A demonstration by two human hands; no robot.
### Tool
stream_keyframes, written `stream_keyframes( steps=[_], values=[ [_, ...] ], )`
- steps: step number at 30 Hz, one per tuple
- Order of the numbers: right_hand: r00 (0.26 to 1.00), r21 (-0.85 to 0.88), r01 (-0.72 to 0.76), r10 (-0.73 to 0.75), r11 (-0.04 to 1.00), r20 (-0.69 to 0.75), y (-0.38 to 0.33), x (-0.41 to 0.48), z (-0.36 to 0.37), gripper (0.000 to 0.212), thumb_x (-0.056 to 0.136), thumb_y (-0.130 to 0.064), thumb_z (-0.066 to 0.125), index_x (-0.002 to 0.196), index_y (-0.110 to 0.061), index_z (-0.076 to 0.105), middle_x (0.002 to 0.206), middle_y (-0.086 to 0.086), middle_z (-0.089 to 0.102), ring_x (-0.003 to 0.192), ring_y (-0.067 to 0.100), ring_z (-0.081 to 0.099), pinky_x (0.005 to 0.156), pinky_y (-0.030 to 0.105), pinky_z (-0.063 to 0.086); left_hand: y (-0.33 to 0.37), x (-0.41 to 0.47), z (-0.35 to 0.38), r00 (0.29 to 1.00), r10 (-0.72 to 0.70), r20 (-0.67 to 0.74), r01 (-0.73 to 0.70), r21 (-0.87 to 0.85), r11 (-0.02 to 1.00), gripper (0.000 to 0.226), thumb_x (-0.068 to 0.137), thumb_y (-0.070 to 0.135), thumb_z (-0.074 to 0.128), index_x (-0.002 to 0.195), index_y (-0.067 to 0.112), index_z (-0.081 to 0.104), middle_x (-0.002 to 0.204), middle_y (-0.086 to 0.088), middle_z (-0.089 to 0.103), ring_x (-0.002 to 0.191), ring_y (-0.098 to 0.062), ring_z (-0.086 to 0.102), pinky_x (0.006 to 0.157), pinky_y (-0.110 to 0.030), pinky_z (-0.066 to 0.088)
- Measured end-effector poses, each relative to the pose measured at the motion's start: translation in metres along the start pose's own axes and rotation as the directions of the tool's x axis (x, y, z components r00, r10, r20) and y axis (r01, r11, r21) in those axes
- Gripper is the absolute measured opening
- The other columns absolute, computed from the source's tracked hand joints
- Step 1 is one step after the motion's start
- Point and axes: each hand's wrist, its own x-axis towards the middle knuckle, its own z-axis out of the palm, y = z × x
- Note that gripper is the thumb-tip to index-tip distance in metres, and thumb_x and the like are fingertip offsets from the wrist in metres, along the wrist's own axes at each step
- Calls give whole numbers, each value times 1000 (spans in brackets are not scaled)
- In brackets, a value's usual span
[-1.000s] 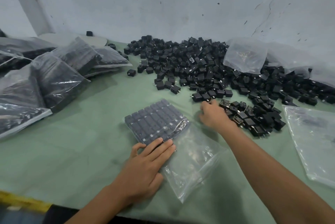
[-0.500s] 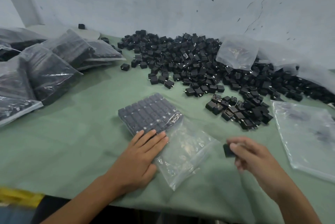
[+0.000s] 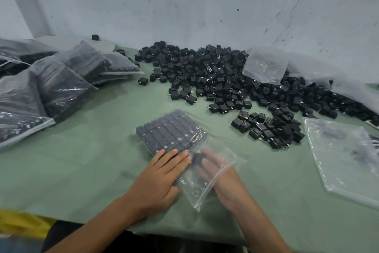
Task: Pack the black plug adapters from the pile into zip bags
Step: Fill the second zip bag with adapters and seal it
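A clear zip bag [image 3: 207, 189] lies on the green table [image 3: 92, 170], its far half filled with neat rows of black plug adapters [image 3: 170, 131]. My left hand [image 3: 162, 175] rests flat on the bag's near left side, fingers straight. Inside the bag's open mouth is my right hand [image 3: 217, 172], seen through the plastic, with one black adapter [image 3: 198, 158] at its fingertips next to the packed rows. The loose pile of black adapters [image 3: 225, 80] spreads across the back and right of the table.
Several filled zip bags [image 3: 59, 80] are stacked at the left. An empty clear bag [image 3: 346, 156] lies at the right, and more empty bags [image 3: 264, 64] rest on the pile by the wall. A yellow strip [image 3: 22, 222] shows at the near left edge.
My right hand took an adapter from the small heap, brought it back and slid into the bag's mouth with it. My left hand stayed pressed on the bag.
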Motion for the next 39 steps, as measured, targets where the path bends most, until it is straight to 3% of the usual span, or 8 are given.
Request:
stream_keyframes(
  steps=[5, 8, 15, 19, 22, 27, 34, 39],
  values=[
    [982, -395, 60, -124, 917, -140, 0, 18, 17, 29, 94, -1, 60, 117, -18, 67, 117, 5, 69, 98, 21, 71, 87, 42, 59, 0, 1, 0, 1000, 4, -9, -4, 7, 1000, 72, 80, 27, 42, 151, 14, 42, 159, 0, 37, 146, -24, 34, 119, -47, 19],
    [984, -354, -9, -54, 935, -168, -2, 21, 25, 29, 91, 5, 60, 104, -21, 64, 109, 5, 68, 60, 14, 69, 55, 29, 59, 0, 1, 0, 1000, 2, -9, -1, 8, 1000, 72, 80, 27, 42, 151, 14, 43, 158, 0, 38, 146, -24, 34, 119, -48, 20],
    [979, -355, 29, -97, 934, -177, 9, 24, 16, 37, 82, 9, 64, 96, -24, 76, 81, 2, 75, 52, 12, 65, 45, 24, 51, 0, 1, -1, 1000, -14, -4, 14, 9, 1000, 71, 81, 28, 42, 151, 16, 42, 159, 1, 37, 147, -22, 33, 119, -47, 21],
    [983, -442, 58, -129, 895, -133, 13, 30, 11, 46, 87, 1, 62, 81, -43, 77, 78, -8, 76, 65, 8, 72, 55, 19, 54, 1, 1, -1, 1000, -16, -10, 15, -3, 1000, 72, 81, 27, 42, 151, 15, 43, 158, 1, 38, 147, -22, 34, 119, -46, 21],
    [992, -458, 38, -87, 888, -87, 13, 33, 7, 24, 94, -23, 65, 94, -44, 76, 89, -2, 77, 75, 13, 74, 60, 24, 57, 0, 0, -2, 1000, -23, -5, 23, -21, 1000, 72, 80, 27, 43, 151, 16, 42, 158, 2, 38, 147, -21, 34, 119, -46, 22],
    [971, -695, 167, -238, 700, -6, 19, 39, 1, 26, 99, -20, 57, 121, -26, 71, 117, -22, 63, 101, -15, 57, 85, -5, 36, 1, 7, -9, 999, -28, -33, 26, -61, 998, 66, 79, 28, 46, 144, 18, 54, 151, 4, 49, 138, -20, 46, 114, -43, 30],
    [978, -633, 165, -210, 756, 4, 20, 43, 3, 26, 100, -17, 55, 114, -29, 74, 115, -6, 72, 107, 14, 68, 101, 44, 52, -4, 17, -8, 998, -9, 67, 8, 23, 1000, 76, 79, 36, 42, 153, 20, 40, 161, 5, 31, 147, -18, 33, 109, -45, 30],
    [973, -617, 193, -228, 763, 23, 16, 29, 4, 53, 99, -12, 55, 94, -63, 66, 97, -32, 70, 93, -8, 67, 80, 12, 53, -4, 16, -8, 997, -16, 79, 14, 18, 1000, 76, 79, 37, 41, 153, 21, 40, 161, 6, 31, 148, -17, 31, 110, -46, 29]
  ],
)
